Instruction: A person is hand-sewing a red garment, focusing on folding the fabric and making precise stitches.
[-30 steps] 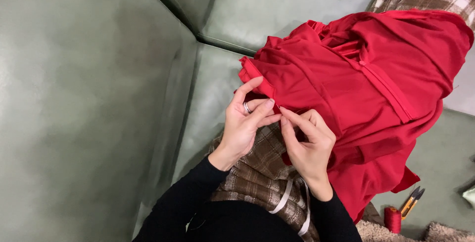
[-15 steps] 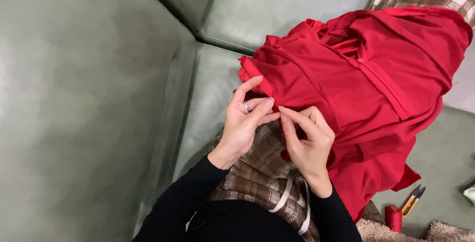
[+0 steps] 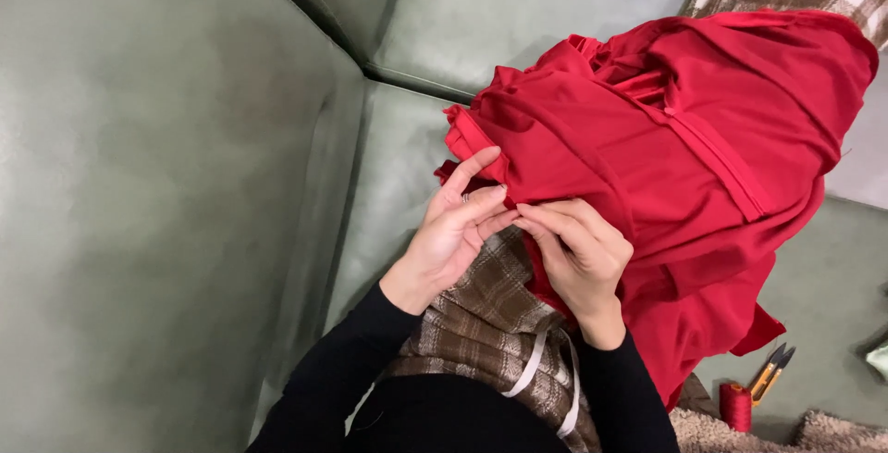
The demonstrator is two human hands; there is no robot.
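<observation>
Both hands work one edge of the red garment (image 3: 666, 166) draped over the lap; left hand (image 3: 453, 231) pinches the fabric edge; right hand (image 3: 578, 249) closes on it just beside; keeping the fabric taut between the pinches seems wise.

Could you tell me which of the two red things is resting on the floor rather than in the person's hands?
The small red thread spool, standing beside the orange-handled snips; the big red fabric garment lies across the lap.
</observation>
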